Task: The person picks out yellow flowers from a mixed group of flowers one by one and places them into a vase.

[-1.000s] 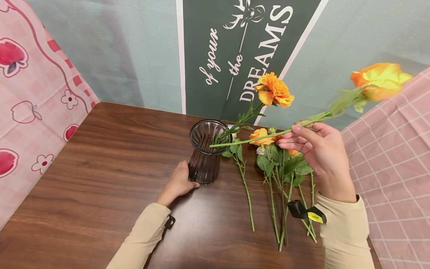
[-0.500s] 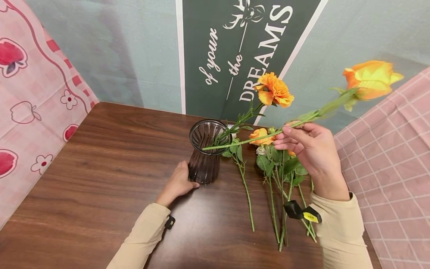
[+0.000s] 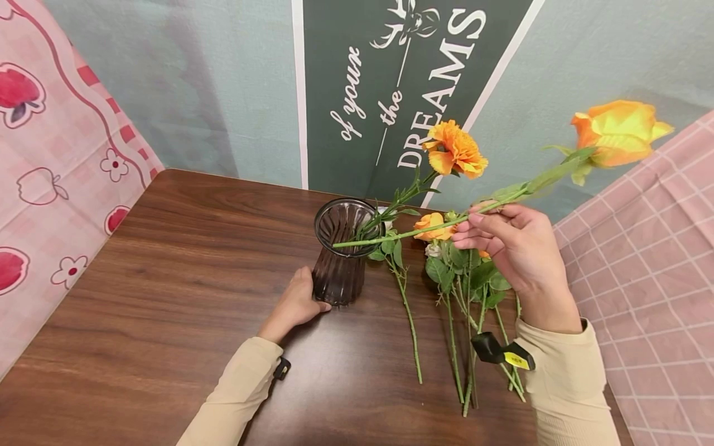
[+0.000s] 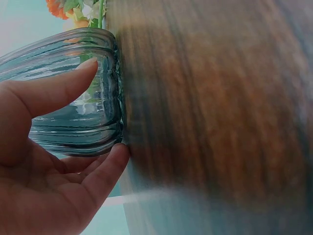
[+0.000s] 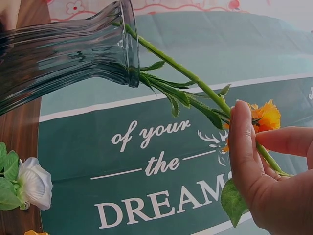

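A dark, ribbed glass vase (image 3: 339, 279) stands upright on the table. My left hand (image 3: 298, 298) grips it low down, the thumb on one side and the fingers on the other, as the left wrist view shows. An orange carnation (image 3: 456, 150) leans out of the vase to the right. My right hand (image 3: 521, 244) pinches the stem of a yellow-orange rose (image 3: 621, 134) between thumb and fingers. The rose slants down to the left, its bloom up at the right. In the right wrist view the cut end of its green stem (image 5: 164, 58) is just inside the vase's mouth.
On the wooden table (image 3: 184, 279), right of the vase, lie several flowers with long stems and leaves, among them an orange rose (image 3: 434, 227) and a white flower (image 5: 35, 183). A printed cloth (image 3: 357, 93) hangs behind; a pink checked cloth (image 3: 658, 297) borders the right side.
My right hand has moved a little left with the rose, and its stem end has shifted left over the vase's mouth. My left hand and the vase have stayed put.
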Demonstrator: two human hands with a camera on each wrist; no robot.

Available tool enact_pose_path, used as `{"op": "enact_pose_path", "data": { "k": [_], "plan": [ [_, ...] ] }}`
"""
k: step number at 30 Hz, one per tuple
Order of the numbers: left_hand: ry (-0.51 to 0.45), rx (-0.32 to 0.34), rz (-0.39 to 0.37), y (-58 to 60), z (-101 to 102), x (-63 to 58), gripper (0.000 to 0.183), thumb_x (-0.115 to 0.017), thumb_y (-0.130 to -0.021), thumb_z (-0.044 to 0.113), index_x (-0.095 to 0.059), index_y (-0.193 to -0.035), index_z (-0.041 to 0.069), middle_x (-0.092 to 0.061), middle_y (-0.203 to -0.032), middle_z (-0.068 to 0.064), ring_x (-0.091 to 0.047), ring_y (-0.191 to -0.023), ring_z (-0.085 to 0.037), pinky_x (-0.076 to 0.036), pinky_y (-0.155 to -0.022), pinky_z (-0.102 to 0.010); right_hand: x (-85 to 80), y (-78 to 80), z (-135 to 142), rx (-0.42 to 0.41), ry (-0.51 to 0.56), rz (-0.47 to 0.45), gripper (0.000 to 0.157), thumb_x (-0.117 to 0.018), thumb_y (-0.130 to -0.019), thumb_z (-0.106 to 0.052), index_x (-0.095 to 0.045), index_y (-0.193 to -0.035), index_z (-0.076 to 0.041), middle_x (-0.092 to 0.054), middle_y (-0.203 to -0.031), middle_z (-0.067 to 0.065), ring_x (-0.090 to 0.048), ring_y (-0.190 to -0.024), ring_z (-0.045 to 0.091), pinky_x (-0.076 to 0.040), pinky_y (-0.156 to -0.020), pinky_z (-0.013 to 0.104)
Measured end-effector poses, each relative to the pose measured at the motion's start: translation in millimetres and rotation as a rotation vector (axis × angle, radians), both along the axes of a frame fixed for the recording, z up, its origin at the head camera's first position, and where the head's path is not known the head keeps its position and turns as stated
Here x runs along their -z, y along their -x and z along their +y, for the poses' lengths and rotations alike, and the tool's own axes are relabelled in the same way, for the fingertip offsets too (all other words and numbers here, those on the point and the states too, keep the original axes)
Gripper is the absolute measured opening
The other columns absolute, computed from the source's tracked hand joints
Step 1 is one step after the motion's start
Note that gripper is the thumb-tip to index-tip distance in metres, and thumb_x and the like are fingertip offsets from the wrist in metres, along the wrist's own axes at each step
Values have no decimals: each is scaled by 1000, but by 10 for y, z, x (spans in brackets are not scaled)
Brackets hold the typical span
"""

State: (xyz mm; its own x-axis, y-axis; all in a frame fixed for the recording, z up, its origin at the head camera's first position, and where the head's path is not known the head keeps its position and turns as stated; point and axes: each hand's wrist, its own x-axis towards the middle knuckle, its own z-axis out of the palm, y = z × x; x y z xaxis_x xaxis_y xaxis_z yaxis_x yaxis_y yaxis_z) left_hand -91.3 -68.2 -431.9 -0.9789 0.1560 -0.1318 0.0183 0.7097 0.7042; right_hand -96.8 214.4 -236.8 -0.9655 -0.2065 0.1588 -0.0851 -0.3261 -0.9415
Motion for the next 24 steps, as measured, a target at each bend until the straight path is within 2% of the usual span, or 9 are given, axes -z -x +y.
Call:
{"op": "enact_pose_path", "data": {
  "k": [15,24],
  "plan": [
    [6,-3,5,-2,4,-7,58,-81,-65,18,-41,-100,-6,-46,-98,-19,-47,-96,-33,-39,-89,-43,-22,-36,-97,104,-62,59,8,-52,-86,11,-60,-83,13,-64,-69,19,-64,-61,24,-53,-57,37],
    [4,-5,8,-2,4,-3,58,-81,-65,17,-42,-101,-6,-46,-98,-19,-47,-97,-33,-39,-88,-44,-40,-30,-164,123,-99,18,8,-55,-85,10,-60,-80,12,-64,-68,16,-64,-59,23,-53,-55,36]
  ]
}}
